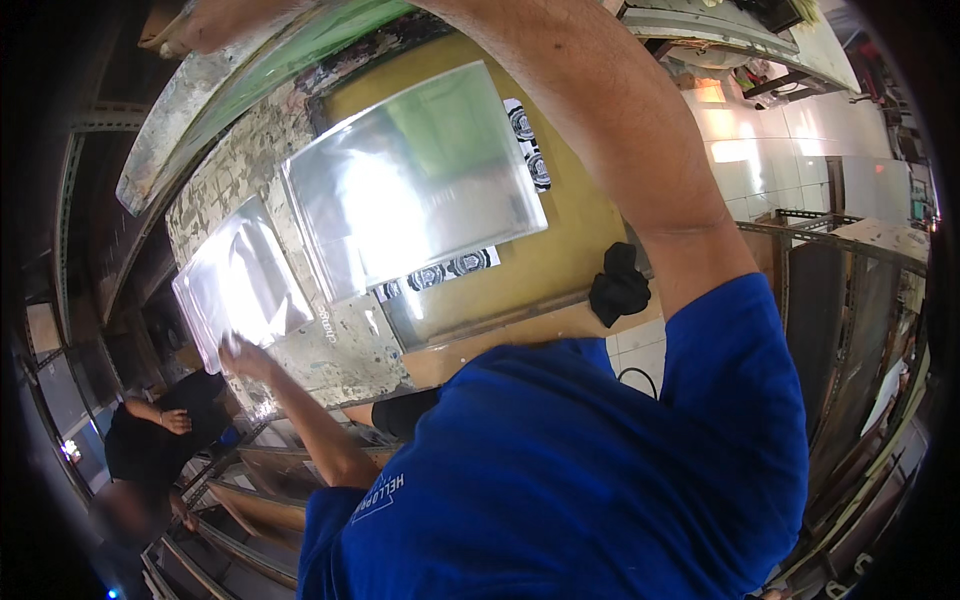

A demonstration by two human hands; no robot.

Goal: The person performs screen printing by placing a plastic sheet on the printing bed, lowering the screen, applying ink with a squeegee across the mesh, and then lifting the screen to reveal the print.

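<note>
My left hand [246,360] reaches to the near corner of a stack of shiny clear plastic sheets [270,265] at the left of the worktable. Its fingers touch that edge but are blurred, so their grip cannot be told. My right arm stretches up and over the table. At the top left, partly cut off, my right hand [225,22] is closed over the edge of a raised screen frame with green mesh [290,65]. A large clear plastic sheet [450,190] lies on the yellow board [540,250], over paper strips with round black prints [470,262].
A crumpled black cloth [620,285] rests at the board's near right corner. The table surface [355,350] is blotched with paint. Another person [150,430] in dark clothes is at the lower left. Metal racks [830,235] stand at the right, wooden frames [265,505] below left.
</note>
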